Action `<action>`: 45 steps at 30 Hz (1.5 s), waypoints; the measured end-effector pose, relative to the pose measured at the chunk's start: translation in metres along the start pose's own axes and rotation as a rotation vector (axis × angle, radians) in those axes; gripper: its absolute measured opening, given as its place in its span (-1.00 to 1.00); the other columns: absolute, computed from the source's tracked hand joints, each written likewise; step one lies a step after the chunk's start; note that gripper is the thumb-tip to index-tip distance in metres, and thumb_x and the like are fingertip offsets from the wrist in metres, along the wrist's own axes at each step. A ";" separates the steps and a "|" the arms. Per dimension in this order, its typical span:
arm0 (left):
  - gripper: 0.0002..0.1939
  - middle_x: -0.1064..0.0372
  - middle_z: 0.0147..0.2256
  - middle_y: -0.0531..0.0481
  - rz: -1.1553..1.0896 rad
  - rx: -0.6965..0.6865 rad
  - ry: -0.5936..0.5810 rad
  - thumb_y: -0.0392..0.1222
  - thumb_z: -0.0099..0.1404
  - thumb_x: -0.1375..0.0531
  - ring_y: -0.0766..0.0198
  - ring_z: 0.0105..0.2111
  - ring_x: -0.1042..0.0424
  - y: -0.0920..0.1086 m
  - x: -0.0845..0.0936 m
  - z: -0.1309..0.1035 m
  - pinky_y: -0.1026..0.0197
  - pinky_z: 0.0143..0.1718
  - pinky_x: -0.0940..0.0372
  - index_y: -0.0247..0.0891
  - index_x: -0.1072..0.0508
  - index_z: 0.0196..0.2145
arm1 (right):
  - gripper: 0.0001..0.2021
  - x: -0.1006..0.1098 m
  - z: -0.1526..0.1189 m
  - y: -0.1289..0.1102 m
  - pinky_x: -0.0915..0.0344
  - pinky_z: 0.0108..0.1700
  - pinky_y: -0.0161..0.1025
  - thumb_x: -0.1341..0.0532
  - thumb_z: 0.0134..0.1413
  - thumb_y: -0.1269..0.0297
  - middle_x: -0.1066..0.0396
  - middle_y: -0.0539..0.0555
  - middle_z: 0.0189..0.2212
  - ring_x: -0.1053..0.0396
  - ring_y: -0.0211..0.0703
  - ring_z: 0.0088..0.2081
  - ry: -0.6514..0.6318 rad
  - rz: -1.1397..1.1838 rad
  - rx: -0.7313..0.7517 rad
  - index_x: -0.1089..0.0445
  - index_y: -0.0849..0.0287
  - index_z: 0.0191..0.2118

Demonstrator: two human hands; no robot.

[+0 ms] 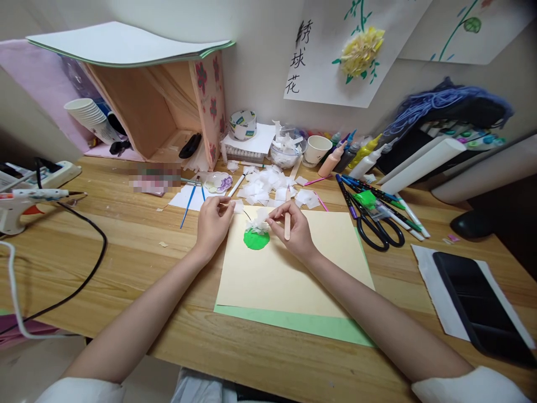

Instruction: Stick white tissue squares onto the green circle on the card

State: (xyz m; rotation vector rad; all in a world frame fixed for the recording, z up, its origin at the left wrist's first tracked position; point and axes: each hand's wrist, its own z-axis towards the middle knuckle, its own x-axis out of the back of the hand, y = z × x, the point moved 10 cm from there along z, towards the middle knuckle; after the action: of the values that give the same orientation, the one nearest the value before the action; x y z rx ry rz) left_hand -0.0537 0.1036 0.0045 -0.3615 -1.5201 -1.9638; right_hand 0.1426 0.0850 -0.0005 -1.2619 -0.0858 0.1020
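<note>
My left hand (pixel 215 223) is closed in a pinch at the top left of the cream paper (pixel 302 280), with a small white tissue paper square (pixel 238 207) at its fingertips. My right hand (pixel 298 230) holds a flat wooden craft stick (pixel 287 226) upright between its fingers. Its thumb and forefinger meet beside a tuft of crumpled white tissue (pixel 259 220). That tuft covers the upper part of a bright green disc (pixel 257 242) lying on the cream paper. A thin dark line shows just above the tuft. Whether the right fingertips also grip tissue, I cannot tell.
Loose white tissue squares (pixel 268 182) are heaped behind the paper. Black-handled scissors (pixel 380 232) and several markers (pixel 409 215) lie to the right, near a phone (pixel 478 302). At the left sits a glue gun (pixel 25 207) with a trailing black cord. Paint bottles (pixel 333 159) stand at the back.
</note>
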 end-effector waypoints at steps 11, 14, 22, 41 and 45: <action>-0.74 -0.36 -0.44 0.03 -0.166 -0.151 -0.409 -0.03 0.25 -0.12 0.33 -0.42 -0.30 0.042 -0.033 -0.019 0.28 -0.44 -0.16 -0.26 -0.42 -0.46 | -0.83 -0.014 -0.005 -0.009 -0.27 -0.25 -0.22 -0.26 0.02 0.25 -0.34 0.00 -0.40 -0.34 -0.20 -0.33 -0.126 -0.115 0.058 -0.22 0.12 -0.39; -0.75 -0.37 -0.45 0.03 -0.244 -0.089 -0.412 -0.03 0.21 -0.15 0.33 -0.44 -0.30 0.039 -0.031 -0.016 0.29 -0.47 -0.15 -0.26 -0.42 -0.47 | -0.81 -0.013 -0.005 -0.009 -0.28 -0.23 -0.21 -0.25 0.04 0.18 -0.35 0.01 -0.39 -0.34 -0.19 -0.33 -0.113 -0.100 0.044 -0.22 0.11 -0.38; -0.77 -0.41 -0.42 -0.02 -0.213 -0.138 -0.634 0.00 0.11 -0.24 0.31 -0.44 -0.32 0.037 -0.021 -0.012 0.28 -0.48 -0.18 -0.22 -0.52 -0.48 | -0.55 0.010 -0.009 -0.009 -0.10 -0.51 -0.25 0.14 0.26 -0.03 -0.27 0.00 -0.58 -0.22 -0.22 -0.54 0.077 -0.031 0.078 -0.41 0.08 -0.30; -0.86 -0.36 -0.38 -0.01 -0.038 -0.251 -0.432 -0.09 0.12 -0.26 0.25 -0.34 -0.31 0.031 -0.031 -0.016 0.20 -0.32 -0.23 -0.19 -0.52 -0.46 | -0.55 -0.026 -0.026 -0.036 -0.20 -0.40 -0.14 0.16 0.27 0.06 -0.28 0.04 -0.61 -0.23 -0.15 -0.51 -0.242 -0.272 0.403 -0.31 0.07 -0.50; -0.87 -0.35 -0.38 -0.02 -0.028 -0.261 -0.441 -0.10 0.12 -0.26 0.25 -0.33 -0.30 0.033 -0.033 -0.017 0.20 -0.30 -0.23 -0.19 -0.52 -0.48 | -0.52 -0.018 -0.029 -0.037 -0.17 -0.44 -0.14 0.15 0.26 0.03 -0.26 0.04 -0.64 -0.22 -0.15 -0.55 -0.155 -0.239 0.406 -0.31 0.07 -0.54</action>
State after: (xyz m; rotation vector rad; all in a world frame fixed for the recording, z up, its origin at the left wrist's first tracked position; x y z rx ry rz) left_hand -0.0054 0.0925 0.0060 -0.9409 -1.5264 -2.2103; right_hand 0.1296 0.0444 0.0265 -0.8293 -0.3321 0.0087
